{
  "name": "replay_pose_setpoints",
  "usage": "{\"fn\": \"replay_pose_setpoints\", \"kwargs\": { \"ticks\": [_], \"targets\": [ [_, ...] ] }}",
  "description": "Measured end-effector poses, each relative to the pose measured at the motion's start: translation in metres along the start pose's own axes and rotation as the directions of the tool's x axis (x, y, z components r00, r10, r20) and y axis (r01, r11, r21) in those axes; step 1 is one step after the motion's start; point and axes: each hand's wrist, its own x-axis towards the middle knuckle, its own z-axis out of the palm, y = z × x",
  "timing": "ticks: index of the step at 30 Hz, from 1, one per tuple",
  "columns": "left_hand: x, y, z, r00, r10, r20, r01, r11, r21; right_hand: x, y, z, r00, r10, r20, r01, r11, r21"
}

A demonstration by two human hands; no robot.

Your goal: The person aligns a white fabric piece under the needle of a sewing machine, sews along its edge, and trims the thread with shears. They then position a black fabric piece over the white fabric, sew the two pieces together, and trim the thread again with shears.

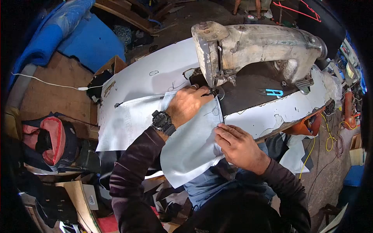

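Note:
An old, worn sewing machine [268, 44] stands on the white table [171, 58], its needle end at the left. A light grey-white sheet [190, 147] lies under the needle area and hangs over the front edge. My left hand [188, 103], with a black watch on the wrist, presses on the sheet beside the needle, fingers bent and partly hidden. My right hand [237, 145] holds the sheet's right edge nearer my body, fingers together. A second pale piece [136, 120] joins or lies beside the sheet at the left.
Blue-handled snips [274, 92] lie on the machine's dark bed. A white cable [50, 82] runs at the left, above an open bag [54, 139] with a red lining. An orange container [305, 126] is below the table's right edge. Two legs of another person show at the top.

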Motion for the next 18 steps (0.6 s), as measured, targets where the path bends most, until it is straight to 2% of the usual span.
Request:
{"fn": "replay_pose_setpoints", "kwargs": {
  "ticks": [10, 13, 18],
  "targets": [
    [0.001, 0.011, -0.001, 0.994, -0.084, 0.069, 0.081, 0.996, 0.046, -0.004, 0.013, -0.010, 1.000, -0.014, -0.010, 0.014, 1.000, 0.023],
    [0.001, 0.012, -0.002, 0.997, -0.074, 0.034, 0.072, 0.996, 0.051, -0.005, 0.014, -0.011, 1.000, -0.011, -0.014, 0.012, 1.000, 0.016],
    [0.002, 0.013, -0.002, 0.992, -0.110, 0.065, 0.105, 0.991, 0.078, -0.008, 0.018, -0.008, 1.000, -0.013, -0.017, 0.013, 1.000, 0.015]
  ]
}}
